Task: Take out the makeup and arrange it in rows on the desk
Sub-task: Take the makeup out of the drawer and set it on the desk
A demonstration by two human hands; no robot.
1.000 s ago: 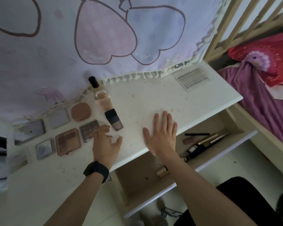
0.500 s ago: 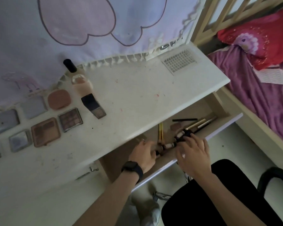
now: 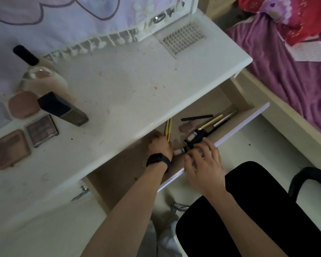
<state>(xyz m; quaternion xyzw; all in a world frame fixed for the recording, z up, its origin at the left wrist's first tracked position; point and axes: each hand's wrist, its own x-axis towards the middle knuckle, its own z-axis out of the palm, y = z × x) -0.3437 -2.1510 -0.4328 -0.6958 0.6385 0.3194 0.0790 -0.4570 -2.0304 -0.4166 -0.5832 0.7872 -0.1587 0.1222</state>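
Note:
The open drawer [image 3: 243,124] under the white desk [image 3: 137,89] holds gold pencils [image 3: 168,127], a black pencil [image 3: 196,117], brushes [image 3: 220,119], a pink stick [image 3: 186,127] and black tubes [image 3: 195,139]. My left hand [image 3: 159,145], with a black watch on the wrist, is curled at the lower end of the gold pencils. My right hand [image 3: 204,164] reaches over the drawer front, its spread fingers resting on the black tubes. On the desk's left stand eyeshadow palettes [image 3: 42,130], a round compact [image 3: 23,103], a dark foundation bottle [image 3: 63,109] and a glass bottle [image 3: 43,78].
A white grid tray [image 3: 183,37] lies at the desk's back right. A printed curtain [image 3: 63,15] hangs behind the desk. A bed with a purple blanket [image 3: 285,71] is to the right. A black chair seat [image 3: 248,210] is below. A second drawer's handle [image 3: 81,193] shows lower left.
Both hands left the desk top and went down into the open drawer. Since half a second ago the left hand has moved up to the gold pencils; the right stays on the black tubes.

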